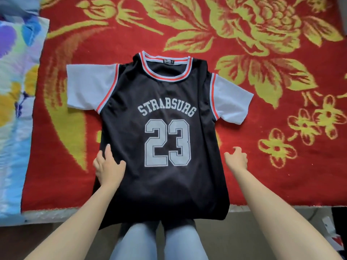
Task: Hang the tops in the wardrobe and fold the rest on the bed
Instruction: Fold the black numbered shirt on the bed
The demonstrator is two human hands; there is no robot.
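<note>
Jersey (165, 132) flat on the bed (131, 25): left hand (109, 166) rests open on its edge, right hand (236, 157) loose, empty, just beside (a top, so next it wants lifting to hang).

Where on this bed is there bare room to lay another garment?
Widest free patch: red-and-yellow floral blanket beyond the collar of the black number-23 jersey and right of its white sleeve. A narrower strip runs between the left sleeve and the pastel patterned cloth. Crowded at the near edge: left hand rests on the jersey, right hand lies beside it.
</note>
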